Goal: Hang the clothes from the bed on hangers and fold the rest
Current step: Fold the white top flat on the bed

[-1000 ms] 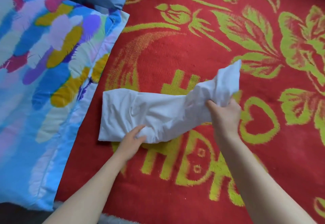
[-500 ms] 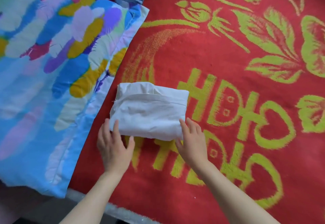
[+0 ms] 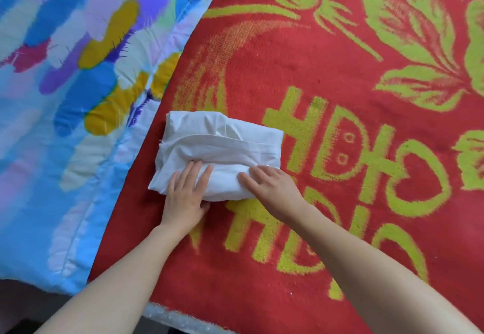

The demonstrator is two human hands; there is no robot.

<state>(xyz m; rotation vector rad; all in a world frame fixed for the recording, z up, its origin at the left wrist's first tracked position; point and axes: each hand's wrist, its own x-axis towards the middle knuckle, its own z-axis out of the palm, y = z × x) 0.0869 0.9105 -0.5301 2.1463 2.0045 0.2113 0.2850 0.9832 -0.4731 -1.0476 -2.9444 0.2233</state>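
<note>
The red patterned bedspread [image 3: 340, 58] fills the right and far side, and a multicoloured quilt [image 3: 65, 98] overlaps its left edge. The folded white cloth [image 3: 222, 145] lies on the bedspread, left of centre, touching the quilt's edge. The left hand [image 3: 186, 195] and right hand [image 3: 272, 189] press flat on its near half, fingers straight, gripping nothing. Its top layers look puffy, so lifting the palms may let the fold spring open, and picking it up by one layer would likely unravel it.
</note>
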